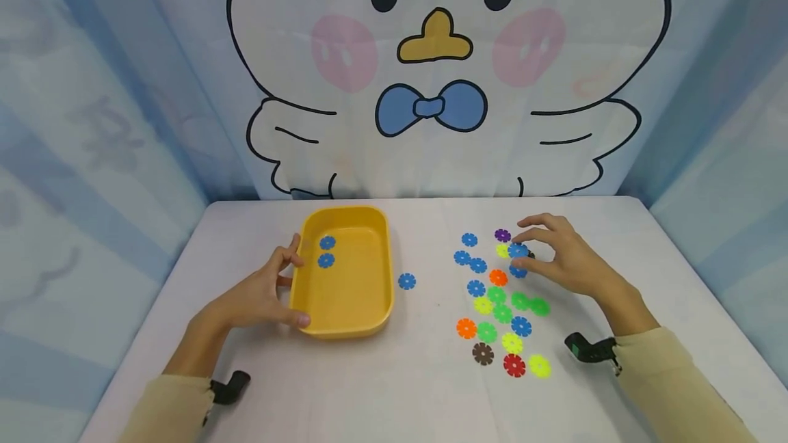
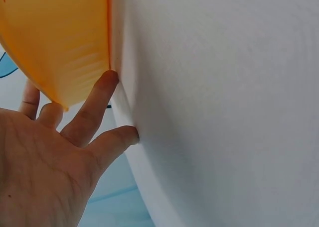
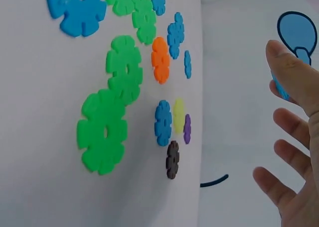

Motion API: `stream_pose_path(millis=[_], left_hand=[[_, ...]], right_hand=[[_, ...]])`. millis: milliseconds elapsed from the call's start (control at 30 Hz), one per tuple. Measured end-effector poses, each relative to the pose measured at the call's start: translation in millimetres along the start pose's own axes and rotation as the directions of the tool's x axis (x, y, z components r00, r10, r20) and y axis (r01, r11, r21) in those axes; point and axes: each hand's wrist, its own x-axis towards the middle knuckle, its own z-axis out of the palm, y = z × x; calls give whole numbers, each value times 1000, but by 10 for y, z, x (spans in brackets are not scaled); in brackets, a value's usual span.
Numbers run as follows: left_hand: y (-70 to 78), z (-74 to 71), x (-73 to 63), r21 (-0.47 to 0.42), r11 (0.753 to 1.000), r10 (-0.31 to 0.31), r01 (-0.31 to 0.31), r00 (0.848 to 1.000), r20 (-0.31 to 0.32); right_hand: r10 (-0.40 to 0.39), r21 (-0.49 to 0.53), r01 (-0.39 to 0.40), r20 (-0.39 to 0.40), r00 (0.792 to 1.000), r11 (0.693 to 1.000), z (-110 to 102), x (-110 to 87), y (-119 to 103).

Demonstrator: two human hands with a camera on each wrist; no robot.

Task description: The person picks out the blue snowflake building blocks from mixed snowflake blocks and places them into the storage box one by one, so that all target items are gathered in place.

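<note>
Pale blue curtains [image 1: 111,156] on three sides of a white table [image 1: 357,395], a bow-tied cartoon figure [image 1: 437,163] behind.

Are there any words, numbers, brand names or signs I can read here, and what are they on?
There are none I can read.
Yellow tray and colourful discs: no writing visible.
Curtain: faint marks on the left are too blurred to make out.

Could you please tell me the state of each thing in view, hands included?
Yellow tray: upright on the table.
Left hand: touching the tray.
Right hand: pinching a blue disc.
Two discs in the tray: lying flat.
Lone blue disc beside the tray: lying flat.
Other discs: loose on the table, some touching or overlapping.
Backdrop: hanging.
</note>
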Motion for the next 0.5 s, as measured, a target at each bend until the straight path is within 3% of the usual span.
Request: stream_pose_path(millis=[333, 500], left_hand=[[0, -16, -8, -11, 999, -34, 34, 999, 2], [-30, 4, -25, -10, 1000, -12, 12, 1000, -8]], right_hand=[[-47, 33, 46, 30, 998, 998, 66, 197, -166], [-99, 4, 99, 22, 995, 995, 8, 338, -254]])
